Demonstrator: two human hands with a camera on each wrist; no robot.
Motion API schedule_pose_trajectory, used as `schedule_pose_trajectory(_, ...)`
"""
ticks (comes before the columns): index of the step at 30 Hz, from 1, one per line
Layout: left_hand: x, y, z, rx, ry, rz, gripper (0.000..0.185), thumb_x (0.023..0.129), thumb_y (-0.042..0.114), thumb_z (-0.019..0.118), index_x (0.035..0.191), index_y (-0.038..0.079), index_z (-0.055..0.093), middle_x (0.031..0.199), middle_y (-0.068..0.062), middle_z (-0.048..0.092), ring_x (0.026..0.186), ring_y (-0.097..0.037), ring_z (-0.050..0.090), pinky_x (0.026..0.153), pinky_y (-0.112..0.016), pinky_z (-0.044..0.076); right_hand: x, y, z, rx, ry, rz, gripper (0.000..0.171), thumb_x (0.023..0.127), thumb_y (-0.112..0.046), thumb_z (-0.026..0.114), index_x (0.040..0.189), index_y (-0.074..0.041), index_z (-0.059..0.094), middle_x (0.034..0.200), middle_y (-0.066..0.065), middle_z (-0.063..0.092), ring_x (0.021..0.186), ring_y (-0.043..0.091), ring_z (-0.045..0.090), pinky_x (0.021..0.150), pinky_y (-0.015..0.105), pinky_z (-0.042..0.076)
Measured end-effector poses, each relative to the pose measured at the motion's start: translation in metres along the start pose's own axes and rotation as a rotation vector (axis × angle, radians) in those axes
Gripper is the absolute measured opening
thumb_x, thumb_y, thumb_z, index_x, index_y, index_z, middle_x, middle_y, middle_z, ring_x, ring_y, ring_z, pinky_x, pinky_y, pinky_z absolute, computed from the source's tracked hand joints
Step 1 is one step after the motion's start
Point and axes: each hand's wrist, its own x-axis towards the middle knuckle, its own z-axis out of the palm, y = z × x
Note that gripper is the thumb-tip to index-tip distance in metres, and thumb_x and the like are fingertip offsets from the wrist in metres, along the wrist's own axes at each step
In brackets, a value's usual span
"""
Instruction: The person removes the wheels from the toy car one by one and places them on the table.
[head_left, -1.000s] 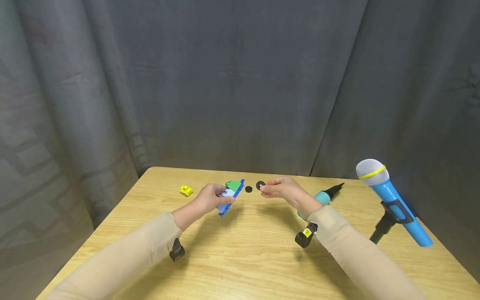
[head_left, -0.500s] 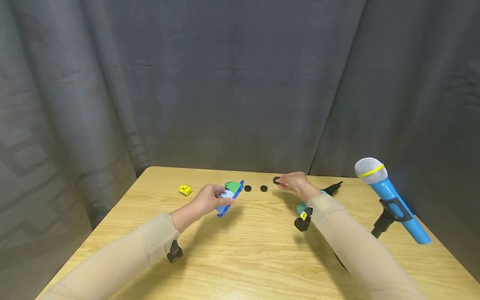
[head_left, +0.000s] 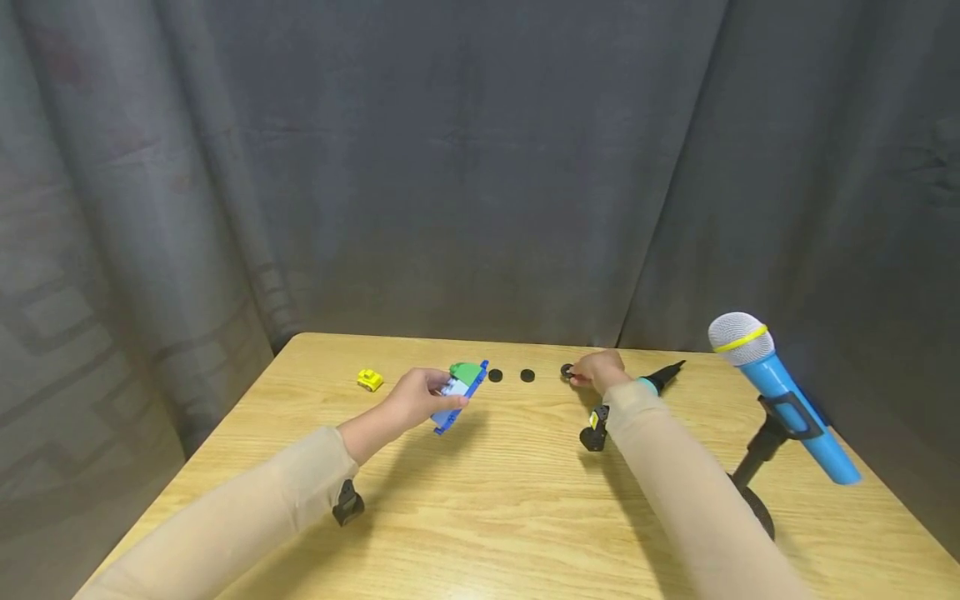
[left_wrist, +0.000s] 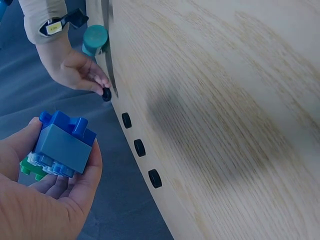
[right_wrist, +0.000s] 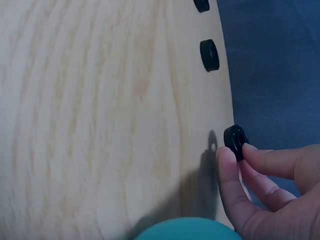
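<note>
My right hand [head_left: 596, 369] is at the far side of the counter [head_left: 495, 500], to the right of centre. Its fingers [right_wrist: 260, 165] are curled and pinch a small black wheel [right_wrist: 235, 141] between thumb tip and fingertips. The right wrist view shows the wheel at the counter's far edge; whether it touches the wood I cannot tell. The left wrist view shows the same wheel [left_wrist: 106, 94] at my fingertips.

My left hand [head_left: 420, 398] is left of centre, raised off the counter. Its fingers are curled around a block assembly [head_left: 459, 392]: a blue plate with a light blue block and a green piece on it. In the left wrist view the assembly [left_wrist: 62, 145] lies in my palm, with the blue block uppermost and the green piece low on the left.

Two more black wheels lie on the counter between my hands, apart from each other: one [head_left: 495, 376] just beside the block assembly, the other [head_left: 527, 376] between that one and the held wheel. The left wrist view shows three loose wheels in a row along the edge [left_wrist: 139, 148].

A small yellow toy car [head_left: 370, 380] sits on the counter to the left of my left hand, well apart from it. A teal handle with a black tip [head_left: 660, 381] lies just right of my right hand. A blue microphone [head_left: 780, 396] with a grey head and yellow ring stands tilted in a black stand [head_left: 757, 467] at the right side of the counter. A dark grey curtain [head_left: 480, 167] hangs behind.
</note>
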Motion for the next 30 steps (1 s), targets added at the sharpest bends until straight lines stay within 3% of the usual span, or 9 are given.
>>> schedule_pose_trajectory(5, -0.001, 0.001, 0.001, -0.015, -0.004, -0.007, 0.055, 0.086, 0.021, 0.075, 0.131, -0.006, 0.056, 0.115, -0.016, 0.067, 0.094, -0.019, 0.065, 0.078, -0.033, 0.056, -0.001, 0.004, 0.004, -0.054, 0.066, 0.019, 0.045, 0.087, 0.001, 0.067, 0.127, 0.011, 0.050, 0.069, 0.006, 0.055, 0.044, 0.007, 0.056, 0.054, 0.020, 0.054)
schedule_pose_trajectory(11, -0.001, 0.002, 0.002, -0.019, -0.007, -0.012, 0.056, 0.085, 0.022, 0.075, 0.131, -0.005, 0.056, 0.113, -0.014, 0.068, 0.092, -0.018, 0.065, 0.076, -0.032, 0.056, -0.007, 0.006, 0.008, -0.170, 0.149, -0.021, 0.049, 0.086, -0.004, 0.070, 0.125, 0.015, 0.049, 0.070, 0.008, 0.053, 0.041, 0.006, 0.053, 0.054, 0.021, 0.054)
schedule_pose_trajectory(17, -0.001, 0.003, 0.001, -0.011, -0.005, -0.015, 0.056, 0.085, 0.022, 0.076, 0.130, -0.005, 0.057, 0.110, -0.014, 0.068, 0.090, -0.018, 0.064, 0.075, -0.032, 0.056, -0.011, 0.004, 0.010, -0.244, 0.172, -0.031, 0.049, 0.085, -0.005, 0.070, 0.123, 0.017, 0.047, 0.060, 0.005, 0.051, 0.040, 0.005, 0.051, 0.052, 0.018, 0.052)
schedule_pose_trajectory(24, -0.001, 0.002, 0.001, -0.009, -0.004, -0.005, 0.055, 0.085, 0.023, 0.076, 0.129, -0.004, 0.057, 0.116, -0.016, 0.067, 0.097, -0.022, 0.066, 0.081, -0.035, 0.056, -0.007, 0.001, 0.005, -0.130, 0.109, -0.027, 0.046, 0.085, -0.003, 0.069, 0.123, 0.015, 0.051, 0.050, 0.003, 0.054, 0.042, 0.008, 0.056, 0.052, 0.020, 0.052)
schedule_pose_trajectory(30, -0.001, 0.000, 0.001, -0.032, -0.018, 0.023, 0.052, 0.085, 0.023, 0.076, 0.128, -0.001, 0.060, 0.121, -0.017, 0.066, 0.104, -0.024, 0.065, 0.086, -0.036, 0.054, -0.015, -0.005, -0.004, 0.050, -0.092, -0.093, 0.040, 0.087, 0.005, 0.065, 0.123, 0.017, 0.052, 0.075, 0.010, 0.064, 0.058, 0.012, 0.063, 0.068, 0.023, 0.058)
